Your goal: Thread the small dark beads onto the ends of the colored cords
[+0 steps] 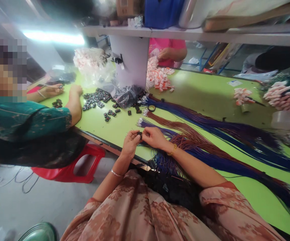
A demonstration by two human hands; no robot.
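Observation:
Close to the table's front edge, my left hand (130,143) pinches a small black plastic connector (140,134) between thumb and fingers. My right hand (154,137) is closed right beside it, with fingertips against the connector's right side; whatever they grip is too small to make out. Under and behind my right wrist runs a bundle of brown wires (185,129). Blue-purple wires (200,154) lie along it, their silvery terminal ends just beyond my hands. Several loose black connectors (110,113) are scattered past my left hand.
A larger pile of black connectors (97,97) and a tape roll (151,108) lie farther back. Another blue wire bundle (197,115) crosses the green table (197,87). At left a co-worker's arm (75,107) rests on the table. A shelf (210,35) hangs above, over a white post (131,63).

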